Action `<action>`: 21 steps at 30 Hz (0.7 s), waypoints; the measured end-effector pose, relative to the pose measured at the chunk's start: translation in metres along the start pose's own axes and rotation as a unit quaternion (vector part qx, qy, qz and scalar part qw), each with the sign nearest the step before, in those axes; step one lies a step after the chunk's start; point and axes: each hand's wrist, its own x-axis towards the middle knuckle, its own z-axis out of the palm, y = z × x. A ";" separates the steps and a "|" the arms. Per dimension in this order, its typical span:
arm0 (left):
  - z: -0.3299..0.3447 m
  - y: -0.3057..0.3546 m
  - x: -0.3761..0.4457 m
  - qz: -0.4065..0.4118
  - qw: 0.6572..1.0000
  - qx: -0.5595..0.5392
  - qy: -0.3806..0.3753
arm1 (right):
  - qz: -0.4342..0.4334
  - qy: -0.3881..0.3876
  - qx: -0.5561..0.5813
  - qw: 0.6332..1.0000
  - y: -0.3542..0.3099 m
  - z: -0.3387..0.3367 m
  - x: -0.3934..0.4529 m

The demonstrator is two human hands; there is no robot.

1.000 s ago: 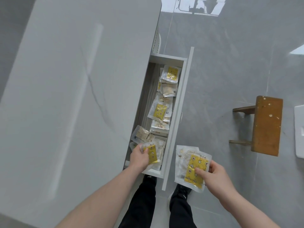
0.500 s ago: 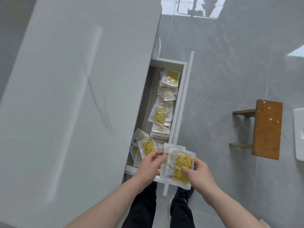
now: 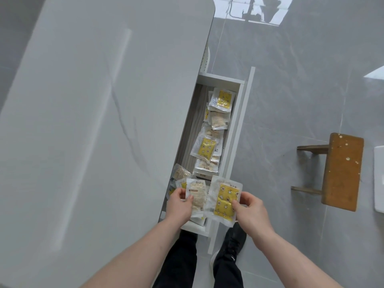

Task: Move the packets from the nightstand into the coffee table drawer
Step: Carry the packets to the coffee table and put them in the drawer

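Observation:
The white coffee table drawer [image 3: 239, 129] stands pulled open beside the table top, with several clear packets [image 3: 205, 147] lying inside, some with yellow labels. Above its near end, my left hand [image 3: 179, 204] pinches a pale packet [image 3: 196, 196] by its left edge. Beside it, my right hand [image 3: 249, 208] grips a yellow-labelled packet [image 3: 225, 199] by its right edge; more clear plastic shows behind it. The two held packets overlap slightly.
The large white coffee table top [image 3: 93, 132] fills the left side. A small wooden stool [image 3: 340, 171] stands on the grey tiled floor to the right, with a white object [image 3: 379, 179] at the frame edge. My legs and black shoes [image 3: 228, 252] are below the drawer.
My left hand let go of a packet in the drawer, came to the stack in my right hand and pulled a pale packet off it leftward. My right hand moved over the drawer's near end.

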 end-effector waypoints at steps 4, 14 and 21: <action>-0.001 -0.005 0.010 0.007 0.980 0.192 -0.052 | -0.003 0.014 0.003 1.000 -0.007 0.002 0.015; -0.031 -0.008 -0.002 0.060 0.962 0.244 -0.109 | -0.023 0.042 -0.033 0.998 -0.064 0.029 0.064; -0.083 0.011 -0.002 0.138 0.958 0.234 -0.090 | -0.023 0.038 -0.126 0.991 -0.108 0.038 0.077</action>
